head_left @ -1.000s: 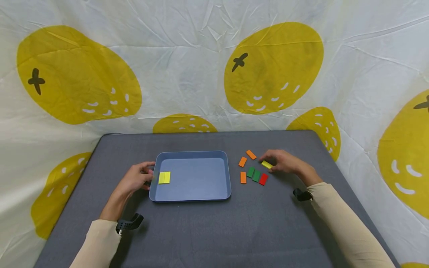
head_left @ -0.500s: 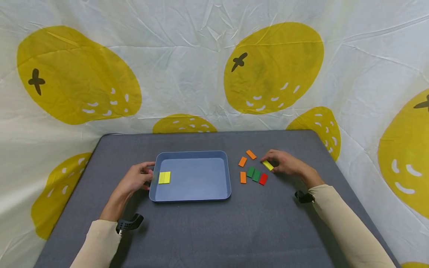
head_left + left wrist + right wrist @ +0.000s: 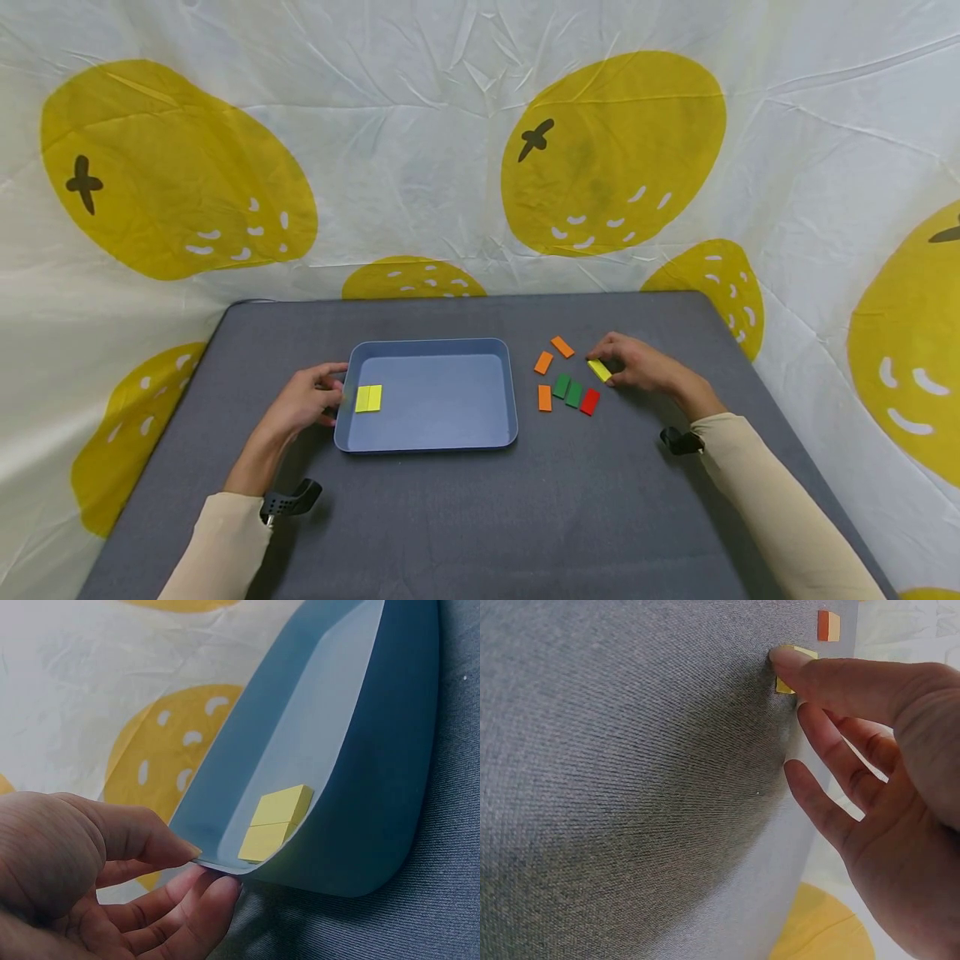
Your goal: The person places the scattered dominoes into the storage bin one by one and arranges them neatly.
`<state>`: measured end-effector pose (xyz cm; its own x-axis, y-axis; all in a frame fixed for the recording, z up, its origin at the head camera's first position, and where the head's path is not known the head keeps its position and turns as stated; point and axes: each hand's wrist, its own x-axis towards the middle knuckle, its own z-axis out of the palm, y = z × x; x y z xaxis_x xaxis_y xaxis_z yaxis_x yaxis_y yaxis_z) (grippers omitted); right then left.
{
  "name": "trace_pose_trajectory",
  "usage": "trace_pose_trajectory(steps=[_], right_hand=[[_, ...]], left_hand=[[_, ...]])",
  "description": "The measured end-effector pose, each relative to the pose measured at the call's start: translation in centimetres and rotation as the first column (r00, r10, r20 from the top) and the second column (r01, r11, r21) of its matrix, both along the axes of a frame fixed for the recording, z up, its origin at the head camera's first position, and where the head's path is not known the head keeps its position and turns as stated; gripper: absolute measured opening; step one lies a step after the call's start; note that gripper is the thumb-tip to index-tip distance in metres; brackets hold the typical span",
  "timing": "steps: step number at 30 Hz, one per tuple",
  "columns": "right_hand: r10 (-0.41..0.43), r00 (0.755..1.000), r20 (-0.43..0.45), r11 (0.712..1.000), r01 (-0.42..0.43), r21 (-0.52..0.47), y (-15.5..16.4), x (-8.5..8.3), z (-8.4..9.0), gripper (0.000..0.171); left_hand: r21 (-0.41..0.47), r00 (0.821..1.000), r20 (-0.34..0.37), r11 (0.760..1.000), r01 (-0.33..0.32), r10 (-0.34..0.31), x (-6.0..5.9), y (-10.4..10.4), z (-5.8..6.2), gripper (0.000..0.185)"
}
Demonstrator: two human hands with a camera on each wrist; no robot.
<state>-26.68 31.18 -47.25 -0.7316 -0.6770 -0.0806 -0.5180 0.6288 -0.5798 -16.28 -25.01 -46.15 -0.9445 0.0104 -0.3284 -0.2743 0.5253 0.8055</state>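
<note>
Little has changed: the right hand [image 3: 637, 367] still pinches the yellow block [image 3: 598, 370] on the tabletop [image 3: 480, 517], shifted slightly. The left hand [image 3: 307, 398] keeps gripping the blue tray's [image 3: 438, 442] left rim.

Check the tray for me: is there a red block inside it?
No. The blue tray holds only two yellow blocks side by side near its left wall; the red block lies on the table outside it.
</note>
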Motion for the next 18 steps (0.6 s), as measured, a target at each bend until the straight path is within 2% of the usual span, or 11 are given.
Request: trace_pose_trajectory(steps=[9,18], right_hand=[[-0.014,1.0,-0.01,1.0,0.014,0.016,-0.07,-0.1,-0.13,0.043],[-0.015,0.998,-0.055,1.0,0.015,-0.007,-0.04,0.08,-0.4,0.041]], left_hand=[[0.004,1.0,0.0,1.0,0.008,-0.008,-0.03,-0.03,0.09,0.055],[0.006,1.0,0.002,1.0,0.01,-0.01,0.02,0.0,0.2,0.056]])
